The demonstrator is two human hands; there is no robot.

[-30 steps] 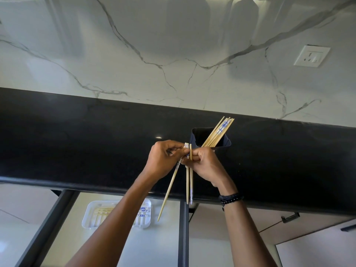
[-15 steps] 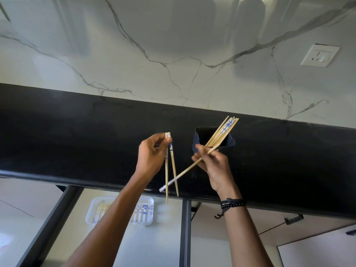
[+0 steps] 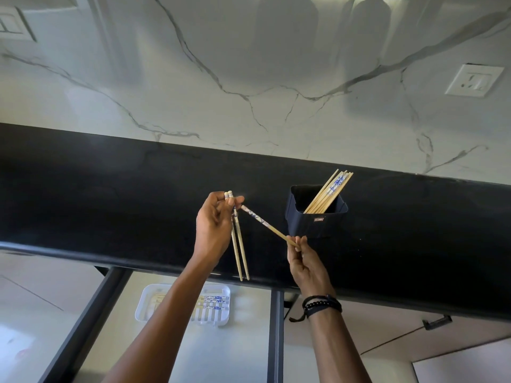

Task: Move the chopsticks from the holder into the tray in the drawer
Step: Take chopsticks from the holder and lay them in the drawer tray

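Observation:
A dark square holder point(image 3: 316, 221) stands on the black counter with several bamboo chopsticks point(image 3: 329, 193) leaning out of it to the upper right. My left hand point(image 3: 213, 226) pinches two chopsticks point(image 3: 239, 250) by their blue-patterned tops; they hang tip-down over the counter's front edge. My right hand point(image 3: 302, 259) pinches the thin end of a single chopstick point(image 3: 264, 223), whose patterned end points up-left to my left thumb. In the open drawer below, a white tray point(image 3: 221, 316) holds several chopsticks, partly hidden by my left forearm.
The black counter point(image 3: 110, 194) runs across the view under a white marble wall with a socket point(image 3: 474, 80) at the right. The open drawer point(image 3: 237, 349) has dark side rails. A cabinet handle point(image 3: 437, 322) is at the lower right.
My right hand drew back and down from the holder and turned its single chopstick so the patterned end points at my left hand. The left hand's pair stayed hanging tip-down.

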